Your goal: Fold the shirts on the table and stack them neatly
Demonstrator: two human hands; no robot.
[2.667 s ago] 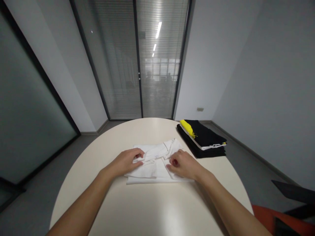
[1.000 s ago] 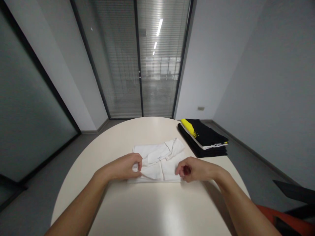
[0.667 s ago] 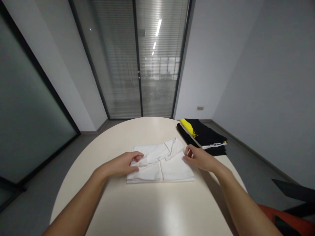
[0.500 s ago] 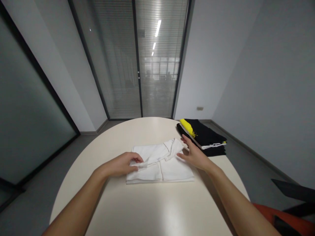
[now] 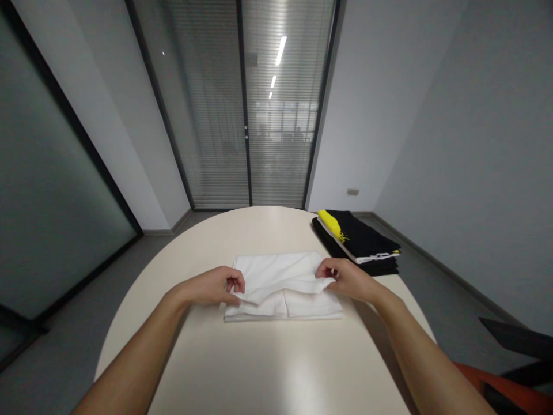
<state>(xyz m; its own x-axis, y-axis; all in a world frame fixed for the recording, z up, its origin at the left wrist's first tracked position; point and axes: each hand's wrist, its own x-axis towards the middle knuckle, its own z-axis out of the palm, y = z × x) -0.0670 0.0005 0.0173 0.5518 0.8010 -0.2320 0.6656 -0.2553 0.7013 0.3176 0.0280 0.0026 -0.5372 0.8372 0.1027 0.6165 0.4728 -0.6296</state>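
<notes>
A white garment [image 5: 280, 282] lies folded in the middle of a round cream table [image 5: 268, 369]. My left hand [image 5: 218, 285] pinches the garment's left edge with curled fingers. At the right edge, my right hand [image 5: 345, 278] grips the upper layer between thumb and fingers. That upper layer now lies drawn toward me across the garment, and the collar is hidden beneath it.
A stack of folded black clothes [image 5: 358, 242] with a yellow patch and a white layer sits at the table's far right. An orange chair [image 5: 496, 386] stands at the lower right. Glass doors with blinds [image 5: 246, 115] stand behind the table.
My right hand went from open beside the collar to gripping the far layer. Both hands pulled that layer toward me, covering the collar. The black stack has not moved.
</notes>
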